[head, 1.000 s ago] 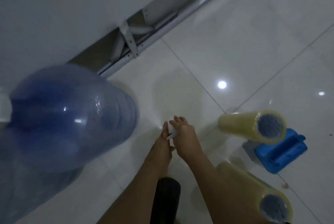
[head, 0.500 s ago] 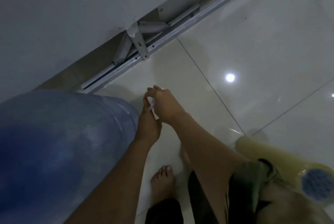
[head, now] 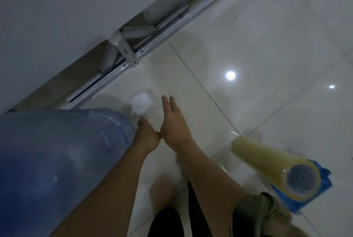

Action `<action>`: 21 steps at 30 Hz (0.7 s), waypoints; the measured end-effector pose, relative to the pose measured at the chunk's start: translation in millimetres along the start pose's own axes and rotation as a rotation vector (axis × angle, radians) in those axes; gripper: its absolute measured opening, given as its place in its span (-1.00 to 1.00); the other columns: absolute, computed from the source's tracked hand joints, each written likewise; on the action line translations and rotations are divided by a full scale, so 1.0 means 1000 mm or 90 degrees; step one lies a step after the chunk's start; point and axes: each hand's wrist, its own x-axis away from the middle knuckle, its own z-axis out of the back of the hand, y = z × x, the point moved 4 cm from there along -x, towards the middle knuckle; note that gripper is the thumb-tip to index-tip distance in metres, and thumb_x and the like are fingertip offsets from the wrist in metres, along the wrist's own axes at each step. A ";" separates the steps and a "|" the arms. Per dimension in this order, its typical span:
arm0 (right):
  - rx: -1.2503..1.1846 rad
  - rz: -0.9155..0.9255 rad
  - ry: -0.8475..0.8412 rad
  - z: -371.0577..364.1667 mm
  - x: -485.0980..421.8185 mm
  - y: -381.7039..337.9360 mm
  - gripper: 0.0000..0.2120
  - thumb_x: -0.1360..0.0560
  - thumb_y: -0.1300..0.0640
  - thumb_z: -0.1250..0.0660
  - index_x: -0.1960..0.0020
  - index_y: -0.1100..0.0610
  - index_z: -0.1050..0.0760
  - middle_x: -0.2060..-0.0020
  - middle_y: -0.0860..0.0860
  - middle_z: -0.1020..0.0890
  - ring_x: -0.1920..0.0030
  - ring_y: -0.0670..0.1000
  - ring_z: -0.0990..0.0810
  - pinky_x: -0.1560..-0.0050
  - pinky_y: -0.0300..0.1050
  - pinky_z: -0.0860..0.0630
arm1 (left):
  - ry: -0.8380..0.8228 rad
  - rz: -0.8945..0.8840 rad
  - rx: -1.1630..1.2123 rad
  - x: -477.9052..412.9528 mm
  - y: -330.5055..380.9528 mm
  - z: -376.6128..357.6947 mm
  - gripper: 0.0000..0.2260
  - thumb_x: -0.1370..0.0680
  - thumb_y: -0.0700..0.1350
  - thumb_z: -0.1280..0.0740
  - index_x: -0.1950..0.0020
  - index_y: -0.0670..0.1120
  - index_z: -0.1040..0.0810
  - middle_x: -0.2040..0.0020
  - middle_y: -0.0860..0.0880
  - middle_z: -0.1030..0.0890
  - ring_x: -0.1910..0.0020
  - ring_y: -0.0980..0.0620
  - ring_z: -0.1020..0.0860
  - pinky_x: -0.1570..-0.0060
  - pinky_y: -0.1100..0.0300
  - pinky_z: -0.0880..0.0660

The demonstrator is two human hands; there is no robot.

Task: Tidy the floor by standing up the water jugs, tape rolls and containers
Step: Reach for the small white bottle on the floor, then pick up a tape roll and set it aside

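A big blue water jug (head: 57, 160) fills the lower left, close to the camera. A small white clear-sided container (head: 143, 103) sits on the floor just beyond its edge. My left hand (head: 146, 136) hovers beside the jug, fingers curled down near the container, not visibly holding anything. My right hand (head: 172, 124) is next to it, flat with fingers stretched out, holding nothing. A tall yellowish tape roll (head: 267, 164) with a blue core stands at the right.
A grey wall panel with a metal rail and bracket (head: 126, 53) runs diagonally across the top. A blue plastic object (head: 315, 185) lies behind the tape roll. My bare foot (head: 162, 189) and knee are at the bottom. Glossy white tiles cover the floor.
Both hands held a small white item together earlier; the white container now lies on the floor beyond them and my right hand has spread flat. The view shifted along the rail.
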 end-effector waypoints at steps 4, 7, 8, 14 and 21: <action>-0.005 -0.125 0.086 -0.004 0.062 0.049 -0.31 -0.55 0.29 -0.14 -0.51 0.16 0.21 -0.53 0.19 0.15 -0.53 0.15 0.14 -0.52 0.03 0.06 | -0.073 -0.106 -0.196 0.033 0.014 -0.036 -0.25 -0.58 -0.04 -0.25 -0.55 -0.19 0.19 -0.58 -0.16 0.11 -0.56 -0.12 -0.03 -0.53 0.02 -0.09; -0.012 -0.231 0.169 -0.014 0.126 0.090 -0.38 -0.62 0.10 -0.08 -0.51 0.13 0.22 -0.53 0.16 0.17 -0.52 0.16 0.21 -0.51 0.10 0.12 | -0.112 -0.212 -0.386 0.075 0.024 -0.073 -0.35 -0.62 -0.06 -0.15 -0.54 -0.21 0.19 -0.58 -0.16 0.17 -0.57 -0.11 0.05 -0.52 0.02 -0.06; -0.019 -0.270 0.183 -0.019 0.148 0.103 -0.39 -0.63 0.01 -0.05 -0.51 0.13 0.21 -0.53 0.16 0.17 -0.52 0.17 0.22 -0.50 0.13 0.15 | -0.129 -0.249 -0.444 0.091 0.026 -0.087 -0.38 -0.63 -0.08 -0.12 -0.54 -0.21 0.19 -0.58 -0.16 0.17 -0.57 -0.11 0.06 -0.51 0.02 -0.07; 0.052 -0.461 0.289 -0.046 0.287 0.183 -0.08 -0.31 -0.04 -0.48 -0.45 0.22 -0.04 -0.44 0.35 -0.19 -0.48 0.30 0.12 -0.32 0.38 -0.10 | -0.262 -0.404 -0.660 0.168 0.017 -0.185 -0.30 -0.60 -0.06 -0.18 -0.53 -0.22 0.21 -0.58 -0.17 0.17 -0.57 -0.11 0.08 -0.53 0.00 -0.04; -0.073 -0.515 0.264 -0.062 0.373 0.263 0.10 -0.40 -0.06 -0.39 -0.38 0.16 0.51 -0.48 0.22 0.35 -0.48 0.27 0.33 -0.46 0.28 0.16 | -0.259 -0.566 -0.705 0.219 0.009 -0.296 -0.25 -0.59 -0.11 -0.22 -0.53 -0.17 0.29 -0.56 -0.10 0.29 -0.57 -0.07 0.19 -0.53 0.01 0.07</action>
